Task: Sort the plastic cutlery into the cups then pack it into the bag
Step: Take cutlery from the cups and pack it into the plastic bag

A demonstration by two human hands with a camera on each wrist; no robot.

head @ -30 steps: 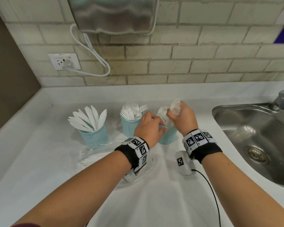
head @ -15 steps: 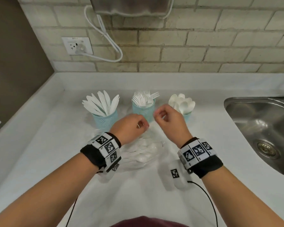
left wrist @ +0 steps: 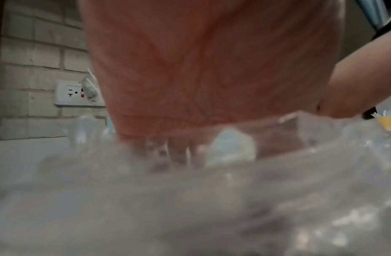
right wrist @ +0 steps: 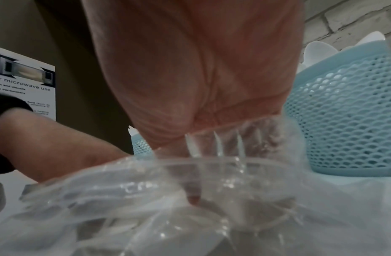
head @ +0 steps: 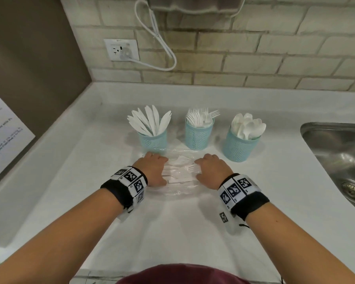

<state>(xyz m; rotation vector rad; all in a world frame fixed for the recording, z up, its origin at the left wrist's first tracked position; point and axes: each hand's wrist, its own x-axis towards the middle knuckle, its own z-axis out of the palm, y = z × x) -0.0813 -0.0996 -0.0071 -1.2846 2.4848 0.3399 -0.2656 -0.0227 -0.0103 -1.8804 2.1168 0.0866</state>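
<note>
bag (head: 178,177) clear plastic, lying flat at frame centre on counter (head: 275,181), white cutlery inside | left hand (head: 154,169) grasps bag's left edge, fingers curled down | right hand (head: 211,170) grasps its right edge | behind: knife cup (head: 153,140), fork cup (head: 198,134), spoon cup (head: 241,146) | sink (head: 336,152) at right edge

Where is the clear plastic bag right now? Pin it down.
In the head view the clear plastic bag lies flat on the white counter, just in front of the knife cup and fork cup, between the left hand and right hand.
</note>
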